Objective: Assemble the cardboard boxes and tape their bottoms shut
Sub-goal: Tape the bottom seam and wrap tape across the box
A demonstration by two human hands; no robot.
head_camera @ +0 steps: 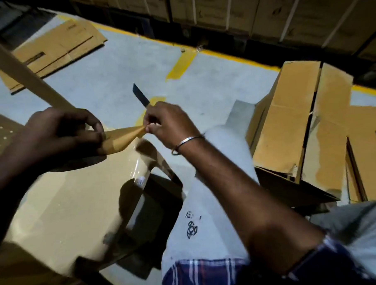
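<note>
Brown tape (126,137): stretched and twisted between both hands, centre left; strip running off to 10 o'clock.
Left hand (61,135): fingers curled, pinching the wide end of the tape.
Right hand (169,126): fingers closed on the narrow tape end, also gripping a knife (141,94), blade pointing to 11 o'clock.
Cardboard box (63,208): under the hands, at 7 o'clock.
Flattened cartons (49,51): on the floor (136,65), 11 o'clock.
Open boxes (289,120): 3 o'clock.

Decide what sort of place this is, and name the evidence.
Probably a warehouse or packing area: strapped cartons stacked along the back, yellow floor lines on grey concrete, and flattened cardboard boxes lying about.
</note>
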